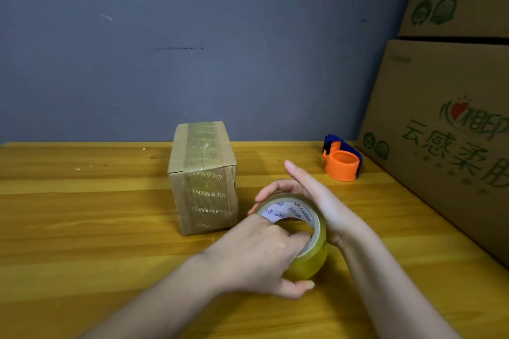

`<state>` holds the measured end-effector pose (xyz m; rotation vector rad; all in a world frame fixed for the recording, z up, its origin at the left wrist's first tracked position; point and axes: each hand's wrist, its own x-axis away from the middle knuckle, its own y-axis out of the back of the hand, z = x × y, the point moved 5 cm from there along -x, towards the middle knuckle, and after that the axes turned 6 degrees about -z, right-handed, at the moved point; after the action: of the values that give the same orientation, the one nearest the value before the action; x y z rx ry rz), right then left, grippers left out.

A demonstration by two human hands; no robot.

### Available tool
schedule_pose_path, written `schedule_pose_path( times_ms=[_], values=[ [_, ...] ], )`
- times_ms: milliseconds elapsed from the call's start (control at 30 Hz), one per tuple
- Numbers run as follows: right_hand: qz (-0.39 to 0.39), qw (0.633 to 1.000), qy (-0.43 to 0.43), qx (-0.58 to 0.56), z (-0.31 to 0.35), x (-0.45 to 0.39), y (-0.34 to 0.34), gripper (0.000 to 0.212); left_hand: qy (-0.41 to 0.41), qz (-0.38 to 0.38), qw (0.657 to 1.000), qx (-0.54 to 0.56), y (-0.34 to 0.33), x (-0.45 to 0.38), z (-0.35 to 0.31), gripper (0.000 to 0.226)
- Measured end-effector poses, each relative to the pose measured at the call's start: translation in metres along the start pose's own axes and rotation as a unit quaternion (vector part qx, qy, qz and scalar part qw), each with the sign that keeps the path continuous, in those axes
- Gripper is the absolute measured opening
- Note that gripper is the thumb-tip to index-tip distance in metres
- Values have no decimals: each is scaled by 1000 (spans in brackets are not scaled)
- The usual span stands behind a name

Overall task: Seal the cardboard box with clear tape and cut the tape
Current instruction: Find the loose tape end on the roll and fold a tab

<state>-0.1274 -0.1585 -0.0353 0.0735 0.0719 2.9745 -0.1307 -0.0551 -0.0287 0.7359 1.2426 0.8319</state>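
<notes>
Yellowish clear tape roll (298, 239) sits gripped in both hands: left hand (259, 259) curls round its rim, right hand (305, 192) cups the far side; best pick the loose end free first. Beyond, on the wooden worktop (82, 215), stands the small brown cardboard box (203, 181)

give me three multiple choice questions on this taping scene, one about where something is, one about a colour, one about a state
1. Where is the tape dispenser?
A. on the small cardboard box
B. on the table, right of that box
C. in the left hand

2. What colour is the dispenser's core?
A. orange
B. green
C. white

3. What is happening to the tape roll?
A. it lies untouched
B. both hands hold it
C. it sits in the dispenser

Answers: 1 B, it stands on the wood near the big cartons. 2 A, orange with a blue frame. 3 B, the right hand also cups it.
</notes>
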Motion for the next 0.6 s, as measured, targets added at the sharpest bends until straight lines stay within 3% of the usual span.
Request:
schedule_pose_path(
  times_ms=[233,333,433,500,600],
  values=[
    [-159,978,-39,-132,-9,-3,21,72,84,-65,991,79,0,-3,22,44],
    [-170,969,-79,-163,-13,-2,29,71,115,-70,980,147,-2,-3,22,43],
    [-178,961,-115,-177,-17,0,36,64,99,-55,982,148,-7,-2,17,38],
    [-210,957,-88,-181,-16,-1,42,62,128,-51,978,157,-8,-2,20,39],
    [-357,927,14,-117,-6,2,61,54,216,-34,962,166,-11,-6,27,40]
  ],
)
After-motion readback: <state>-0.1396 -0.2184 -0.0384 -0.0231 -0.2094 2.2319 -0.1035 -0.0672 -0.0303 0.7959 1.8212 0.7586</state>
